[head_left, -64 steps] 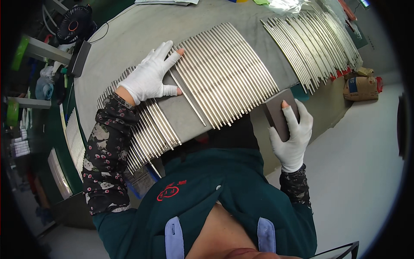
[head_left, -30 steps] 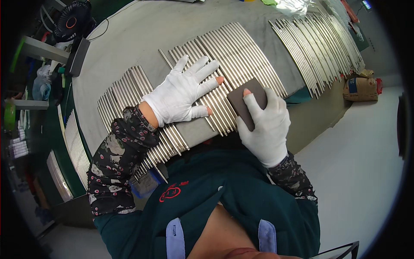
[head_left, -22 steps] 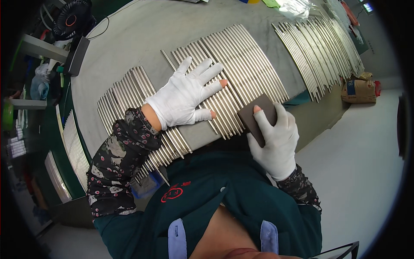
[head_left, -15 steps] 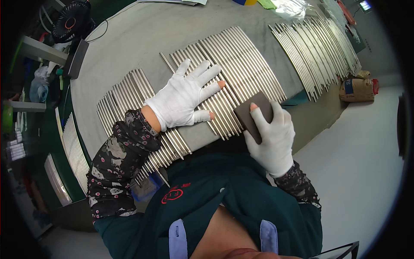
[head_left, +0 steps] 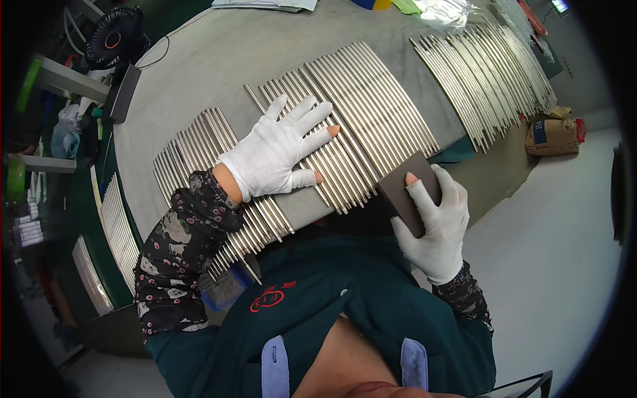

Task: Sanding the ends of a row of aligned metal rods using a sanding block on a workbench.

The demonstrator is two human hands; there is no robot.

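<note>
My left hand [head_left: 275, 151], in a white glove with the thumb and index fingertips bare, lies flat with fingers spread across a row of thin silvery metal rods [head_left: 368, 93] on the table. My right hand [head_left: 436, 232], gloved the same way, grips a flat dark grey rectangular block [head_left: 400, 186], possibly a sanding pad. This block is at the near right end of the row, by the table's edge. Whether its underside touches the rods cannot be seen. Another group of rods [head_left: 188, 149] extends under my left wrist and past the near edge.
A third batch of rods [head_left: 481, 83] lies at the right of the grey tabletop [head_left: 199, 60]. Papers [head_left: 265, 4] and clear plastic wrap [head_left: 448, 13] are at the far side. A black fan [head_left: 114, 38] stands far left; a brown sack [head_left: 553, 137] sits beyond the right edge.
My right hand has moved with the grey block a little to the right and toward me. My left hand has shifted slightly left, still flat on the rods.
</note>
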